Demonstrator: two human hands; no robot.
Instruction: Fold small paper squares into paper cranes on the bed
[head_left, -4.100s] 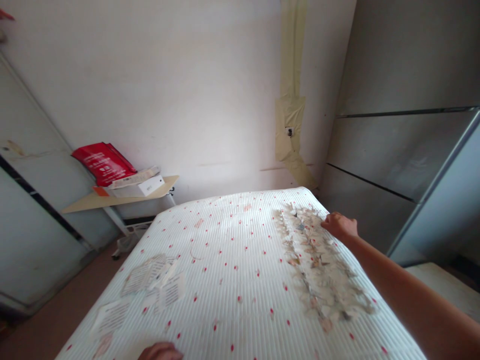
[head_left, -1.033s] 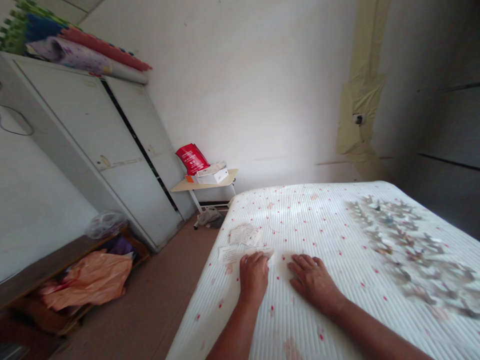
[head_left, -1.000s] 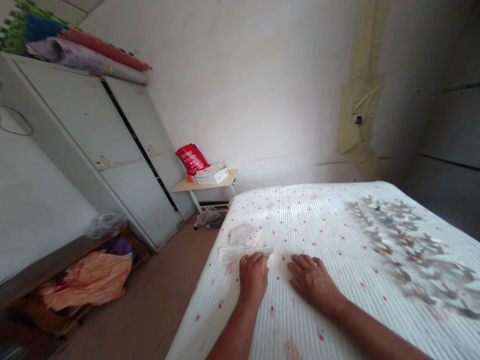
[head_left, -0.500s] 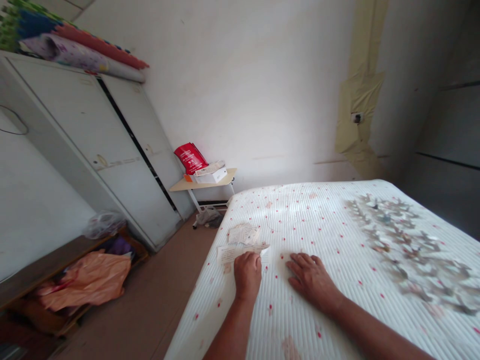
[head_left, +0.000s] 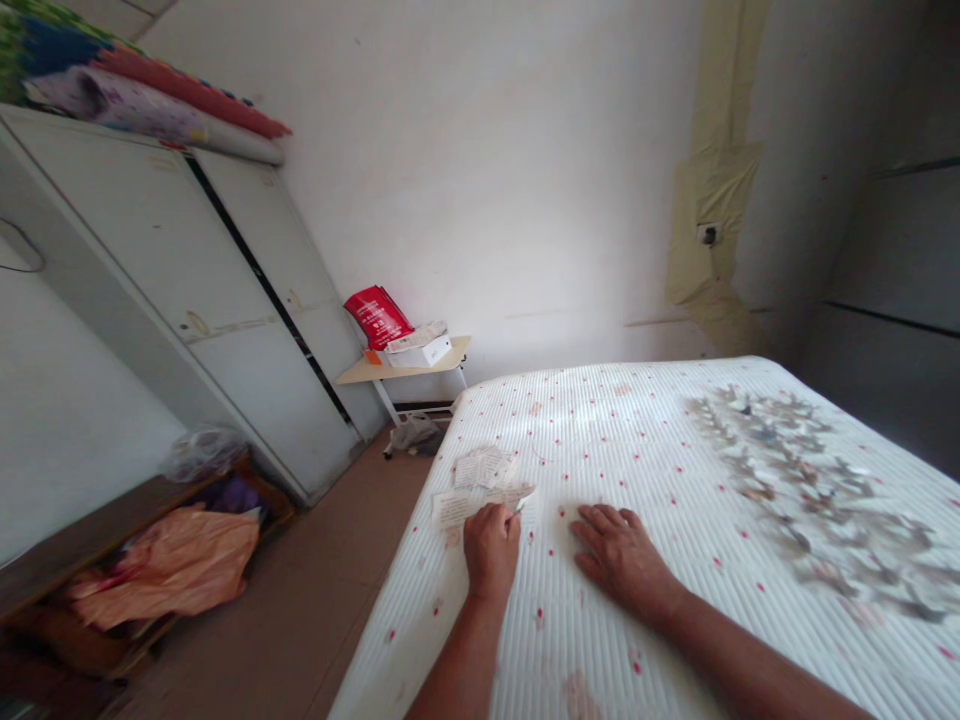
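My left hand (head_left: 491, 545) is closed over the near edge of a printed sheet of paper (head_left: 454, 510), whose right corner curls up beside the thumb. The sheet lies on a white ribbed bed cover with red dots (head_left: 600, 640). Just beyond it is a second crumpled piece of printed paper (head_left: 484, 467). My right hand (head_left: 619, 550) rests palm down on the cover, fingers stretched out, holding nothing. To its right, many small folded paper-like pieces (head_left: 817, 480) are spread in rows, too blurred to make out exactly.
A small table (head_left: 352, 373) with a red bag (head_left: 377, 317) and a white box (head_left: 424, 350) stands past the bed's far left corner. Grey metal cabinets (head_left: 225, 290) line the left side. An orange cloth or plastic sheet (head_left: 176, 560) lies on a low wooden bench (head_left: 97, 510).
The view has shifted very slightly. Both hands keep nearly the same places, the left on the paper and the right flat on the cover.
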